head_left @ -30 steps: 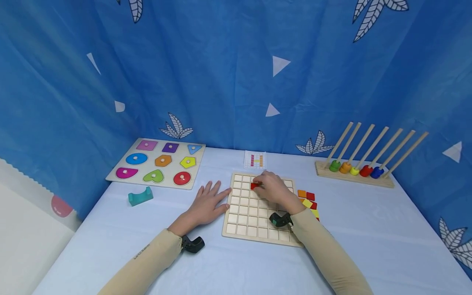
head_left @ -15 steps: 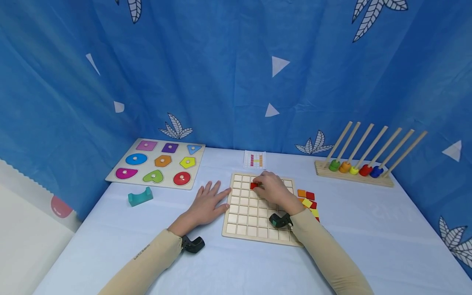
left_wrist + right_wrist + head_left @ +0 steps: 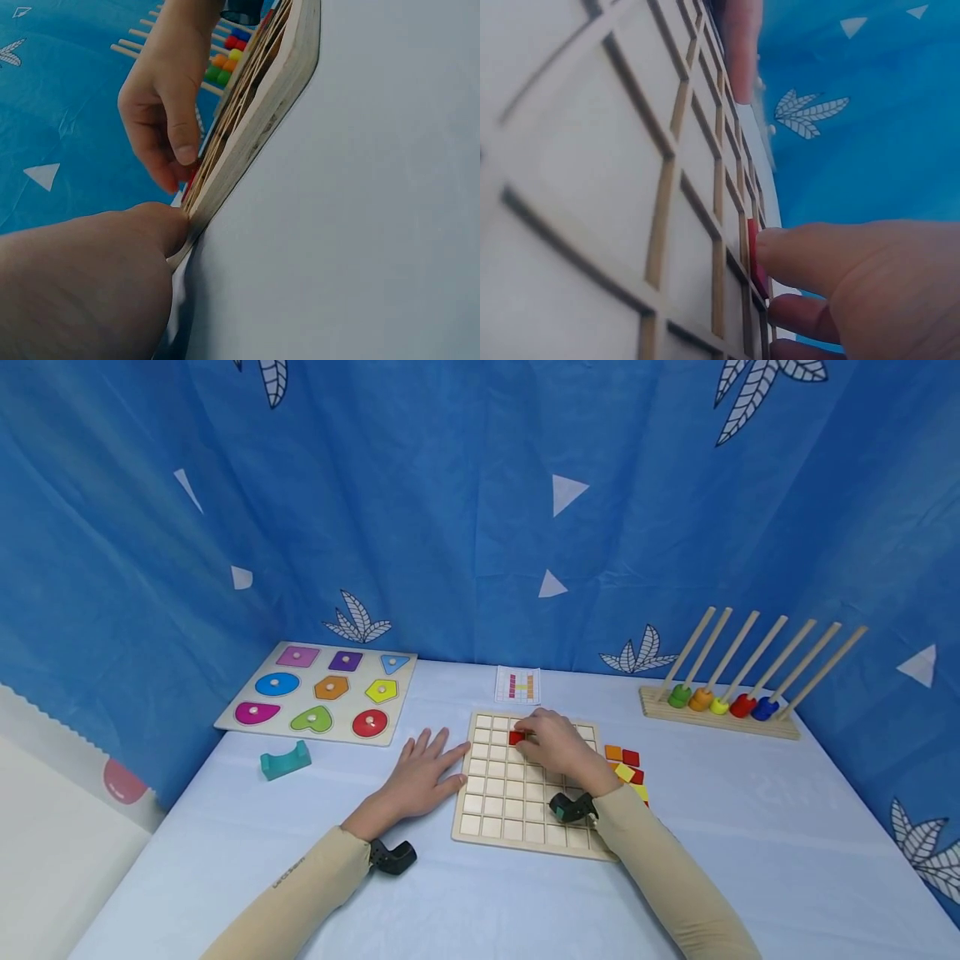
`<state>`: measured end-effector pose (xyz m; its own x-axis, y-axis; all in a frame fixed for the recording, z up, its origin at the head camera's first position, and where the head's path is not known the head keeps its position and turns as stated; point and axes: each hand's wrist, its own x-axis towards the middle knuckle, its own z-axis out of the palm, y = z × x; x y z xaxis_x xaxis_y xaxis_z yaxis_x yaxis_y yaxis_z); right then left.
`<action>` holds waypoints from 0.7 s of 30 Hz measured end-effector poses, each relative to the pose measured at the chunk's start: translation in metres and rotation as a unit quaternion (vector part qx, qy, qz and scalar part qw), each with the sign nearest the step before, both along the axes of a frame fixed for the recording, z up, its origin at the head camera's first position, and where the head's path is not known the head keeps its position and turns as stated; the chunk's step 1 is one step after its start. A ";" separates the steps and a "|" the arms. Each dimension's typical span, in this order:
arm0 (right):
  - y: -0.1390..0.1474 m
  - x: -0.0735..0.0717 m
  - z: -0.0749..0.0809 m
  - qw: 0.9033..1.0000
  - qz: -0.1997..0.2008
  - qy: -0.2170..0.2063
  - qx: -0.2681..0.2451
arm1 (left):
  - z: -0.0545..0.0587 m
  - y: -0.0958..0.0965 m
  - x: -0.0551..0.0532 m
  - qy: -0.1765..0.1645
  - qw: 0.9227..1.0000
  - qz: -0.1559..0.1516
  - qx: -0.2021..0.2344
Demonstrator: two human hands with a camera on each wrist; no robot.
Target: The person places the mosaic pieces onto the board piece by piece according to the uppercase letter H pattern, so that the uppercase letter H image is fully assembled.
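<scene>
A wooden grid board (image 3: 491, 828) of square recesses lies at the middle of the table. Near its far edge my right hand (image 3: 557, 745) pinches a red square tile (image 3: 517, 738) low over the grid. The right wrist view shows the thumb against that red tile (image 3: 757, 259), with fingers beyond it. My left hand (image 3: 424, 778) rests palm down with fingers spread, its thumb and index fingertips right at the board's left edge. In the left wrist view, the left thumb meets the board's side (image 3: 251, 127).
Loose orange, red and yellow tiles (image 3: 625, 773) lie right of the board. A printed pattern card (image 3: 517, 686) lies behind it. A peg stand with coloured rings (image 3: 720, 720) is at back right, a shape puzzle (image 3: 349, 693) at back left, a teal curved block (image 3: 286, 762) in front of it.
</scene>
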<state>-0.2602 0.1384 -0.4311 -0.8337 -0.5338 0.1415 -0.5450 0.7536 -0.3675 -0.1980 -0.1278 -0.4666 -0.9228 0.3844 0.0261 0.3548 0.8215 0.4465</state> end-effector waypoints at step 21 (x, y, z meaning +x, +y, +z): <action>0.083 0.019 0.027 0.997 -0.064 -0.014 0.040 | -0.003 0.001 -0.002 0.000 1.000 0.003 -0.007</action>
